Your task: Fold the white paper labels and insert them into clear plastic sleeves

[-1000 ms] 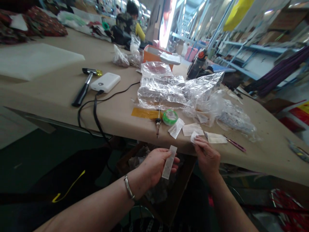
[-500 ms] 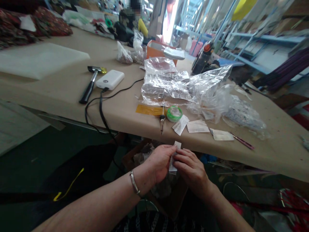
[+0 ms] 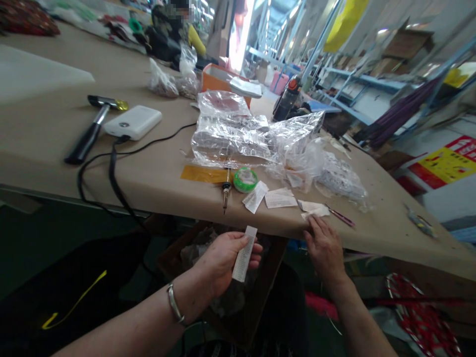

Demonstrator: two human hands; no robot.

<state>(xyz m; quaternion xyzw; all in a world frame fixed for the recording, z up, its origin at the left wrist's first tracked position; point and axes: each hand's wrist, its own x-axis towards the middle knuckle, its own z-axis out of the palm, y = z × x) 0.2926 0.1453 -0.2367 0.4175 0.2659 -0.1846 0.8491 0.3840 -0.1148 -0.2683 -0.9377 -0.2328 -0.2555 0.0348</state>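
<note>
1. Your left hand is clamping a printed strip between thumb and fingers. Strip is sitting in the grip, just in front of the table, not touching it.
2. Strip's long axis is running mostly away from you, far end leaning right; a short bit is sticking out beyond the thumb, a longer bit on the near side.
3. Strip look: white, narrow, straight-edged, lying flat across the fingers, showing rows of fine dark print, too small to read.
4. Beyond the left grip, slightly left, a pen-shaped tool is pointing its tip towards you; a green round container is sitting just right of it.
5. Going right, a slanted slip is lying beyond the left grip, then a middle slip is lying between your two hands.
6. Key relation: the right-hand papers are lying right at your right hand's fingertips, long axis running roughly side to side. Right hand is nearer; left is well apart.
7. Right fingertips are resting at those papers' near edge, thumb standing apart; whether they're pinching anything, can't tell.
8. Pinkish tweezers are lying just right of those papers, beyond the right hand.
</note>
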